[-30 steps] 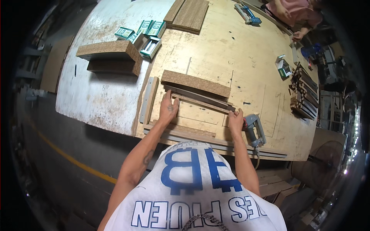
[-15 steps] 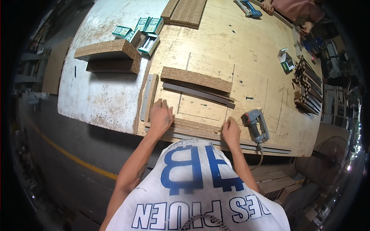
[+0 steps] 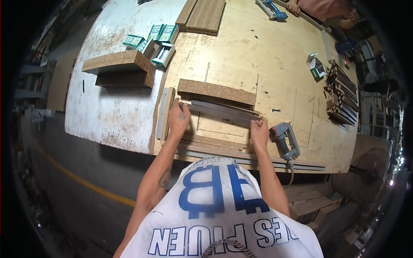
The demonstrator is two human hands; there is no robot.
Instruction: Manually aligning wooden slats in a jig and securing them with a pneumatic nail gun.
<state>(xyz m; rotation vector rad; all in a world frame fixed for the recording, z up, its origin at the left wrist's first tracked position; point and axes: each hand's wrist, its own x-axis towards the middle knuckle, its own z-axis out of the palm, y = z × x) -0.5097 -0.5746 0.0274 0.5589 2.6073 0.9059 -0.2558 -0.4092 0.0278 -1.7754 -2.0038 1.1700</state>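
Note:
My left hand point(image 3: 180, 119) and my right hand point(image 3: 259, 134) are closed on the two ends of a dark brown wooden strip point(image 3: 223, 112). The strip lies slantwise between them over the plywood tabletop. Just beyond it rests a wider particleboard piece point(image 3: 217, 91), with a narrow strip edge showing between the two. Another particleboard strip point(image 3: 217, 142) lies along the near fence point(image 3: 223, 157), closer to my body. Right of my right hand, a grey and black air nailer point(image 3: 285, 138) lies on the table with its hose attached.
A side fence point(image 3: 165, 114) stands left of my left hand. Particleboard blocks point(image 3: 118, 64) and green-white boxes point(image 3: 161, 34) sit at left. Boards point(image 3: 201, 17) lie at the far side. Dark strips are piled point(image 3: 342, 94) at right. Another person's hand point(image 3: 293, 7) is beyond a blue tool point(image 3: 272, 10).
Both hands have moved away from the near fence and taken hold of the dark strip's ends. The strip has shifted slightly toward me, away from the wider particleboard piece.

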